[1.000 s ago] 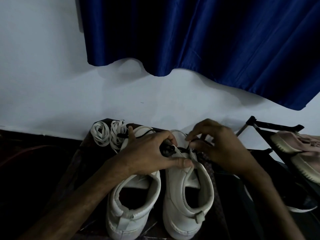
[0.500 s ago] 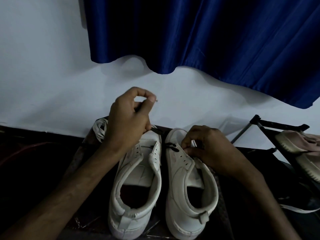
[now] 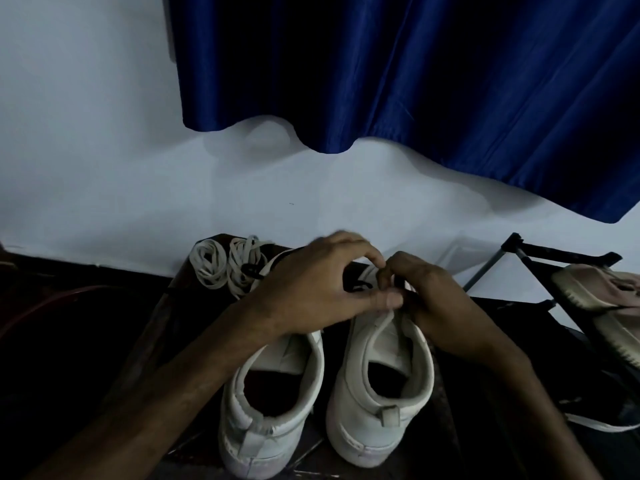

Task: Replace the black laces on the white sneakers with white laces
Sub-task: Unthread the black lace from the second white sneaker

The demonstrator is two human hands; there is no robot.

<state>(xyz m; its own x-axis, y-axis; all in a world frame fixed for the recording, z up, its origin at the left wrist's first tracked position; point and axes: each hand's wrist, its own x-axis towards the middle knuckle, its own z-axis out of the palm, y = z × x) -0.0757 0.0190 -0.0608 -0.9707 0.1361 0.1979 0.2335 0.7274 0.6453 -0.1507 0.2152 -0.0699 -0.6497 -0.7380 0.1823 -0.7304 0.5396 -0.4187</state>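
Note:
Two white sneakers stand side by side, heels toward me: the left sneaker [image 3: 266,403] and the right sneaker [image 3: 377,393]. My left hand [image 3: 311,289] reaches across the left shoe, its thumb and fingers curled at the right shoe's lacing area. My right hand [image 3: 433,299] meets it there, fingertips pinched together. A bit of black lace [image 3: 360,284] shows between the hands; what each finger holds is hidden. Two coiled white laces [image 3: 227,265] lie behind the left shoe, with a black lace piece [image 3: 250,270] on them.
A white wall [image 3: 104,168] and a blue curtain [image 3: 415,81] rise behind the dark surface [image 3: 166,327]. On the right a black rack [image 3: 540,252] holds a beige-pink shoe [image 3: 602,289]. Another shoe's white sole edge [image 3: 602,424] shows lower right.
My left hand, raised and pulling black lace half a second ago, has come down to the right sneaker's eyelets beside my right hand. The right hand has stayed on that shoe.

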